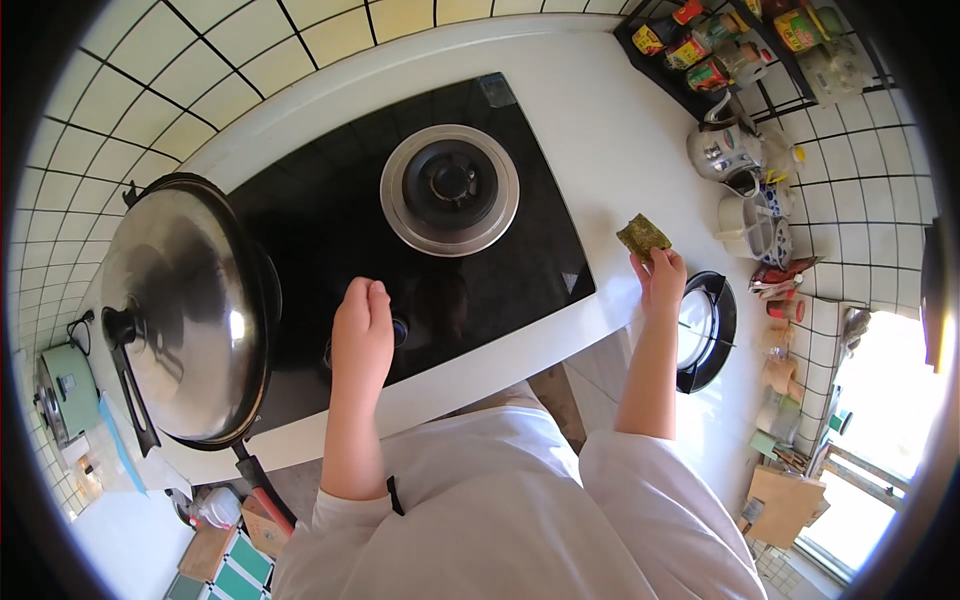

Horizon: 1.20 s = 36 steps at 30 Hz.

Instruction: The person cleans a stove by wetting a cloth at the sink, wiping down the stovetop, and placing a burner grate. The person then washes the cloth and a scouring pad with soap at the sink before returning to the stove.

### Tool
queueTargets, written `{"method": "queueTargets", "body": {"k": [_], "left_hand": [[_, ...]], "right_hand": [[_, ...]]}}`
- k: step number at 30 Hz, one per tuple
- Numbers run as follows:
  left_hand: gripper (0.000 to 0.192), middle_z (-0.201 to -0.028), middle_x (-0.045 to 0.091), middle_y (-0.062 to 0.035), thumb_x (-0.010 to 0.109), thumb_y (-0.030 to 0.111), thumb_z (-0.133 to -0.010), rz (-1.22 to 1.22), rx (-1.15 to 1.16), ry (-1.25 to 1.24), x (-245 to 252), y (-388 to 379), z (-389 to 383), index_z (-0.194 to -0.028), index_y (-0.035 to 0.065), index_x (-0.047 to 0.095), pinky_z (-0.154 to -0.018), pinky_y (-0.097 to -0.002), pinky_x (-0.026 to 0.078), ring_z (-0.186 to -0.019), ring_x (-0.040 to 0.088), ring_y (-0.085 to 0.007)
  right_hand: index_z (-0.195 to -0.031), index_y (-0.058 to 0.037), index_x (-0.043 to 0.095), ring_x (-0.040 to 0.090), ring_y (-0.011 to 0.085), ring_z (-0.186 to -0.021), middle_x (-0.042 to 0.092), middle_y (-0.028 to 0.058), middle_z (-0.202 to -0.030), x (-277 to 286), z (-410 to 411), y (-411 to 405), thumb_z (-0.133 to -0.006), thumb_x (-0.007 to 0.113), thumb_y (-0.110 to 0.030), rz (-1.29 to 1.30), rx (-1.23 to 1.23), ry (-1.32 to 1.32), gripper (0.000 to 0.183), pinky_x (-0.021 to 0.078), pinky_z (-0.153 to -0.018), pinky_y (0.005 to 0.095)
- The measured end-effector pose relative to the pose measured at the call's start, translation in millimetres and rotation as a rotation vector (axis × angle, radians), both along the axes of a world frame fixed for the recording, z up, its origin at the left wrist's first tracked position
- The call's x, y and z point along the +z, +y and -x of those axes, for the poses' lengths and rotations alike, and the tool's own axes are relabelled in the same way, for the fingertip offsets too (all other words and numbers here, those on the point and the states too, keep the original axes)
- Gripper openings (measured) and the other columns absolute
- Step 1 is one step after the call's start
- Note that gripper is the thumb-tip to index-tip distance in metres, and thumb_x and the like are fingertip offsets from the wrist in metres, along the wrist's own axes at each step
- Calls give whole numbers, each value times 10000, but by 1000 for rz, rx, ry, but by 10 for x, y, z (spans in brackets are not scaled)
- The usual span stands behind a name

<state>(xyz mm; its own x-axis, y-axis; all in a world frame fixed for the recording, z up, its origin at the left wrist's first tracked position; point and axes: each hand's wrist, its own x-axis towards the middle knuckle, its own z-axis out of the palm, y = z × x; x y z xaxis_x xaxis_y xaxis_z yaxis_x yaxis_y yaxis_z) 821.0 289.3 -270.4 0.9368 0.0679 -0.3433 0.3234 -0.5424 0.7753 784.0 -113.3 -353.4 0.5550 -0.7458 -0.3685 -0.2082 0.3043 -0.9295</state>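
Note:
My right hand [661, 279] pinches a greenish-brown pad [643, 237], which looks like a scouring pad, above the white counter [570, 142] to the right of the hob. In front of me is a black glass gas hob [322, 217] with a bare round burner [450, 187] near its right side. My left hand [361, 334] hovers over the hob's front, fingers curled in, with nothing visible in it. Just beyond that hand lies a control knob [400, 331], partly hidden. A black ring-shaped pan support [724, 330] rests on the counter beside my right forearm.
A large pan with a domed steel lid [187, 300] covers the hob's left side, its handle [259, 480] jutting towards me. Along the right wall stand a steel kettle [724, 150], a white container [742, 225] and a rack of bottles [697, 56]. A green appliance [71, 394] sits far left.

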Motion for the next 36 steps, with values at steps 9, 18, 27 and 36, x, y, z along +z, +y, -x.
{"method": "queueTargets", "body": {"k": [9,18,27,36], "left_hand": [[219,-635,489,-85,505,192,-950,52,-47,-118,277,-19,-76,-819,16,500,-560,-322,397,-571,451,-154],[320,-738,580,-164,434,259,-994,-39,-4,-81,209,180,-126,-886,-28,524,-629,-351,435,-641,539,-252],[213,-861,612,-104,481,125,-962,-73,-67,-202,44,303,-12,-1147,24,508,-764,-292,471,-771,589,-227],[177,-942,592,-105,538,160,-931,-65,107,-327,40,123,74,-938,-9,589,-735,-292,464,-815,583,-196]], "right_hand": [[-1368,-35,379,551,262,-1072,520,144,-1183,267,170,175,-877,570,-100,-32,284,343,531,547,-851,419],[-1377,-36,402,615,281,-1033,528,179,-1254,604,500,257,-909,547,-168,10,461,388,508,531,-830,350],[-1341,-42,457,623,224,-983,540,155,-1230,668,757,-73,-925,539,-136,205,440,304,434,508,-804,311],[-1235,-72,561,560,345,-1119,570,223,-1212,287,1733,-1360,-796,609,-167,959,294,784,452,445,-937,400]]}}
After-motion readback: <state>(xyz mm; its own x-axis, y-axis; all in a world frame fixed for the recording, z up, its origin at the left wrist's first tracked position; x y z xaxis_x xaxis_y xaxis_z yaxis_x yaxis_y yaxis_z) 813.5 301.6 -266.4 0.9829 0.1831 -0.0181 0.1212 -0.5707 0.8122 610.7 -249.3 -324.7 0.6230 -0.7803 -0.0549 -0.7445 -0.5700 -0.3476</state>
